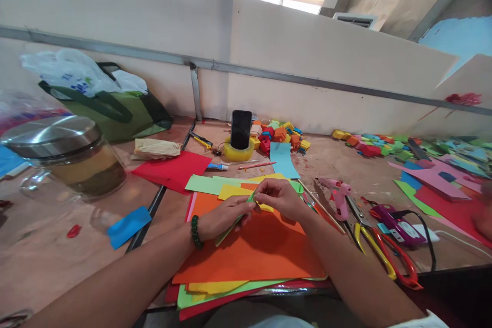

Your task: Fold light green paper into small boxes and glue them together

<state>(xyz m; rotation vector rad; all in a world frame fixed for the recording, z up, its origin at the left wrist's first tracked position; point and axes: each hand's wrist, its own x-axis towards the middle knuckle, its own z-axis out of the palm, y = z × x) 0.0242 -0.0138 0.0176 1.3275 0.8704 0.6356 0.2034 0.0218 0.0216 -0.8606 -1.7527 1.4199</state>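
Observation:
My left hand (pixel 226 214) and my right hand (pixel 279 196) meet over a stack of coloured paper sheets, its top sheet orange (pixel 261 251). Both pinch a small folded strip of green paper (pixel 234 223), which runs from my fingertips down towards my left palm. A green bead bracelet (pixel 196 231) circles my left wrist. Yellow and light green sheets (pixel 215 184) lie just beyond my fingers.
A pink glue gun (pixel 338 196), scissors with yellow and red handles (pixel 378 251) and a purple device (pixel 395 223) lie to the right. A phone (pixel 240 129) stands in a yellow tape roll beside small folded paper pieces (pixel 280 136). A glass jar (pixel 73 161) and green bag (pixel 115 107) sit left.

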